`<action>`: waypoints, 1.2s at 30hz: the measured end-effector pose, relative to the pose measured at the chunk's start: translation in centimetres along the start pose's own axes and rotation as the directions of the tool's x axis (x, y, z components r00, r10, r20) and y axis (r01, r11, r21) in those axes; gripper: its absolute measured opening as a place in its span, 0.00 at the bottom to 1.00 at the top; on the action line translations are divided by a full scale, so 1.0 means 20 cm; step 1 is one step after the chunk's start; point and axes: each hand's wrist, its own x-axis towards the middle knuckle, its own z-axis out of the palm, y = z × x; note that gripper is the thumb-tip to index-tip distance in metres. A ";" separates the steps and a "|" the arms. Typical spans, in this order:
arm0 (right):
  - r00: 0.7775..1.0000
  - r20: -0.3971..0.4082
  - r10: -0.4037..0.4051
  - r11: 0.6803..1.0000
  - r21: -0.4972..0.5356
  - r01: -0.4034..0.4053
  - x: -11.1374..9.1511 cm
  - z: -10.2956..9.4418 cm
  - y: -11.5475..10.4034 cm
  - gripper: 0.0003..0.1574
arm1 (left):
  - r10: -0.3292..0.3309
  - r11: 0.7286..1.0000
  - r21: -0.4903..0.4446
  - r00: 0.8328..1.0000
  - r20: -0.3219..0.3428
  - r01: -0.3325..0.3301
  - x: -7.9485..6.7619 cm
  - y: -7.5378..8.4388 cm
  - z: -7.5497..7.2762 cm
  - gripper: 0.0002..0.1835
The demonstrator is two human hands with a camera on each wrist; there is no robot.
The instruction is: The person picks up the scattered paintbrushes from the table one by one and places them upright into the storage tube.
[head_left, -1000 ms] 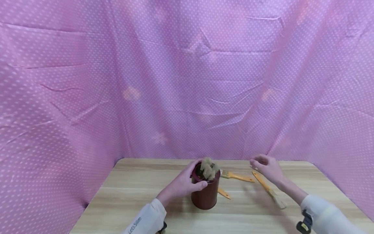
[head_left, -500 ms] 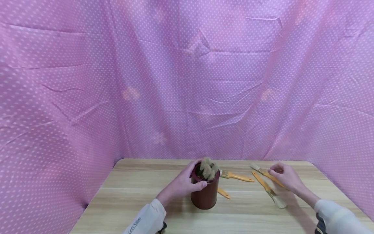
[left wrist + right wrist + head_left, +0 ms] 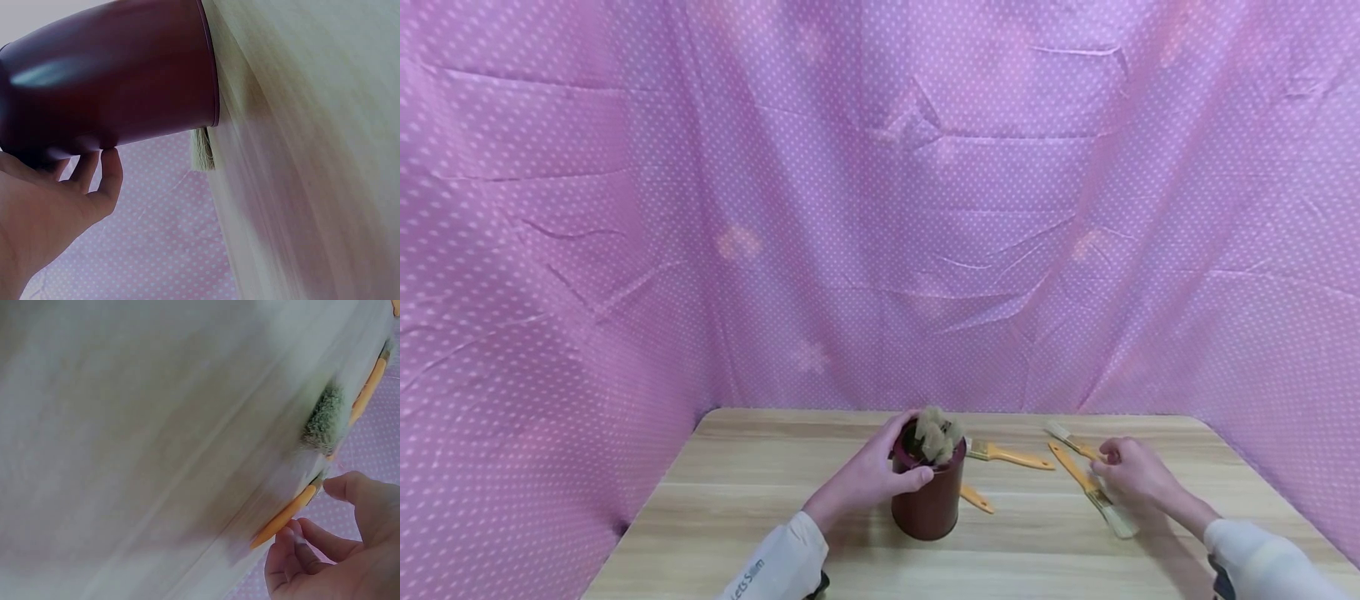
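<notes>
Four brushes [image 3: 1017, 457] lie outside the can [image 3: 927, 510], tufts [image 3: 935, 439] already inside; left hand [image 3: 868, 477] grips it, right hand [image 3: 1138, 475] is beside one, pinch unclear.

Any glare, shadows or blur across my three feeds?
Head: soft shadow on the table near the right hand; left wrist: pale glare on the dark red can; right wrist: dim, with the table's grain soft and smeared.

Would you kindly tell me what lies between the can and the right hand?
Between the can and the right hand, the head view shows orange-handled brushes.
</notes>
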 end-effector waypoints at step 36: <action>0.998 -0.048 -0.035 0.997 0.070 0.038 0.04 0.01 0.06 0.07 | -0.030 0.999 0.015 1.000 -0.006 0.031 0.00 0.00 0.00 0.46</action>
